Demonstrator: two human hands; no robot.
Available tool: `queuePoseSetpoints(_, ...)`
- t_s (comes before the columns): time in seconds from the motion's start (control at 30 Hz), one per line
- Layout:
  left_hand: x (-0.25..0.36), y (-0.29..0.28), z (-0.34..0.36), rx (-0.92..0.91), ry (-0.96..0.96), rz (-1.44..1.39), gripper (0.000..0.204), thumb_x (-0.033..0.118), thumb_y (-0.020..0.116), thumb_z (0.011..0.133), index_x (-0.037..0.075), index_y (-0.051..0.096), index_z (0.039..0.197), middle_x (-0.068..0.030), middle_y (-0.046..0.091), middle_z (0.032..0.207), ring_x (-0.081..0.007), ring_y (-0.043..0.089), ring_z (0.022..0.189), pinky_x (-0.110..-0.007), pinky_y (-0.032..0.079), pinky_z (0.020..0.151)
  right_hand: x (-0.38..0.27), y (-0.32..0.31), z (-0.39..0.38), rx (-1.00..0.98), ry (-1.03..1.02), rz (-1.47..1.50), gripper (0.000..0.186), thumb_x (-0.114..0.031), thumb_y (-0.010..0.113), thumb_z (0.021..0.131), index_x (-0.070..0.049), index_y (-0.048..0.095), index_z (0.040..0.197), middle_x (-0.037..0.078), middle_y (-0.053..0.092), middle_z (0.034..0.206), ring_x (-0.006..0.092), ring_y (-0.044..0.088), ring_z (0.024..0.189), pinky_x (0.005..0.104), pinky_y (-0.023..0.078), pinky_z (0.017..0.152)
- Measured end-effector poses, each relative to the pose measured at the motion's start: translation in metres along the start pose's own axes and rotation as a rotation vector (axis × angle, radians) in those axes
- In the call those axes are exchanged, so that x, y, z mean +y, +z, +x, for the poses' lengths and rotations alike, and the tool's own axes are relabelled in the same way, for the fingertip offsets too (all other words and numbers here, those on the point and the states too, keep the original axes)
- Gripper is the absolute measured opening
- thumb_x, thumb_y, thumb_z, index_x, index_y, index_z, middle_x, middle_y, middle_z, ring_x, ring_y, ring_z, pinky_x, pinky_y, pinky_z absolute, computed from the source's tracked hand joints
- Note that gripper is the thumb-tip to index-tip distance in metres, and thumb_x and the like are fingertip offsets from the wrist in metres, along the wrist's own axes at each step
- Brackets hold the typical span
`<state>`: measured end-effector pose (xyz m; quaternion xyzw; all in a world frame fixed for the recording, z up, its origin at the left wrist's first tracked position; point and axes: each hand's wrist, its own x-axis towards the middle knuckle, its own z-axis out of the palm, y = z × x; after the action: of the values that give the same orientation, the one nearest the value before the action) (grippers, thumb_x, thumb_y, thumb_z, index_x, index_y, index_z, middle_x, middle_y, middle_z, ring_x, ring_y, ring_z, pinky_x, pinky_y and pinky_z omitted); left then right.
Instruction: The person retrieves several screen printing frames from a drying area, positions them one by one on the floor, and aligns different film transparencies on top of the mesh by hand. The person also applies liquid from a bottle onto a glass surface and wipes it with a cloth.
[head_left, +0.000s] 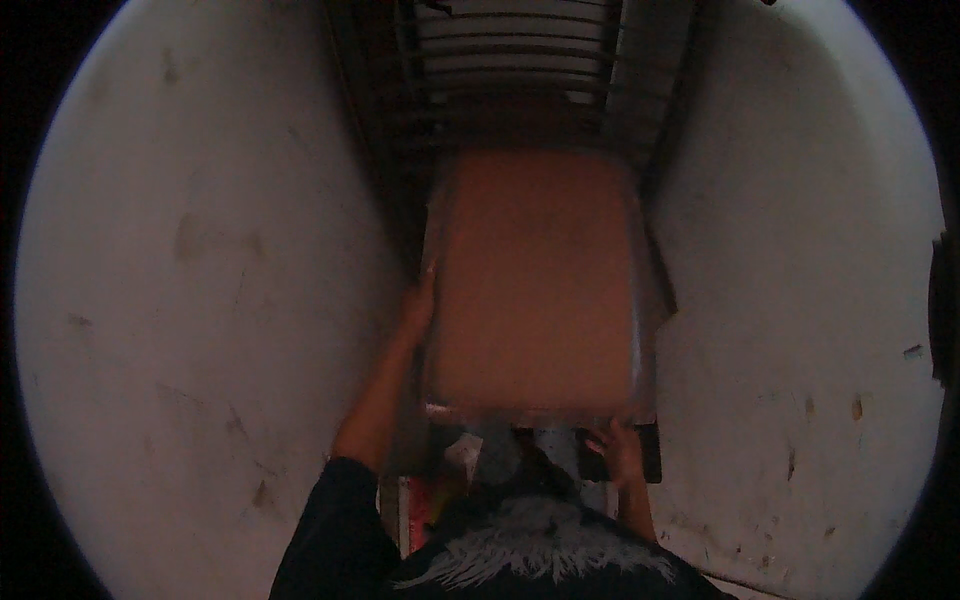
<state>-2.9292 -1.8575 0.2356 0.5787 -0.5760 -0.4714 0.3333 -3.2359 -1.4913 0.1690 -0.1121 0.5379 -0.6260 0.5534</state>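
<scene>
In front of my body is a large rectangular tray (pixel 538 285) with a flat orange-brown surface and a paler, shiny rim. It is blurred, and I cannot tell whether the brown is its base or a layer in it. Along its left side lies my left hand (pixel 421 300), gripping the edge, with the fingertips mostly hidden. My right hand (pixel 622 452) is at the near right corner, its fingers bent against the underside of the near edge.
Pale, stained walls stand close on the left (pixel 200 300) and right (pixel 800 300). Beyond the tray rises a dark rack (pixel 515 40) with several horizontal bars. Below the near edge, a red object (pixel 418 505) shows beside my dark shirt.
</scene>
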Motion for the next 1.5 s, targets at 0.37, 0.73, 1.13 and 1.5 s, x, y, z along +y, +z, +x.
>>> queuePoseSetpoints(0.37, -0.127, 0.038, -0.157, 0.352, 0.07, 0.166, 0.073, 0.056, 0.047, 0.093, -0.012, 0.053, 0.121, -0.0322, 0.056, 0.119, -0.0411, 0.053, 0.116, -0.044, 0.038, 0.1, 0.094, -0.082, -0.072, -0.092, 0.273, 0.052, 0.073, -0.064, 0.046, 0.09, -0.011, 0.04, 0.14, 0.008, 0.043, 0.141, 0.0337, 0.046, 0.125, 0.0512, 0.042, 0.091)
queuePoseSetpoints(0.73, -0.136, -0.007, -0.24, 0.442, 0.193, 0.328, 0.051, 0.042, 0.043, 0.099, -0.006, 0.054, 0.112, -0.0248, 0.056, 0.111, -0.0366, 0.052, 0.105, -0.047, 0.04, 0.092, 0.159, -0.126, -0.018, -0.356, 0.235, 0.563, 0.108, -0.089, 0.027, 0.074, -0.016, 0.013, 0.152, 0.009, 0.01, 0.159, 0.0364, 0.019, 0.142, 0.0616, 0.022, 0.108)
queuePoseSetpoints(1.13, -0.019, -0.043, -0.269, 0.43, 0.334, -0.818, 0.047, 0.041, 0.047, 0.097, 0.001, 0.049, 0.123, -0.0067, 0.053, 0.115, -0.0173, 0.049, 0.106, -0.035, 0.04, 0.094, 0.175, -0.208, 0.07, -0.355, 0.272, 0.507, 0.095, -0.083, 0.027, 0.08, -0.014, 0.032, 0.146, 0.01, 0.044, 0.14, 0.0321, 0.046, 0.121, 0.0531, 0.042, 0.093)
queuePoseSetpoints(1.5, -0.087, -0.022, -0.36, 0.388, 0.307, -1.317, 0.061, 0.06, 0.041, 0.091, 0.01, 0.055, 0.123, -0.0107, 0.058, 0.117, -0.0299, 0.055, 0.108, -0.044, 0.044, 0.097, 0.026, -0.151, 0.252, -0.153, -0.108, 0.014, 0.077, -0.063, 0.044, 0.09, -0.013, 0.031, 0.146, 0.014, 0.047, 0.138, 0.0302, 0.05, 0.12, 0.0491, 0.043, 0.098)
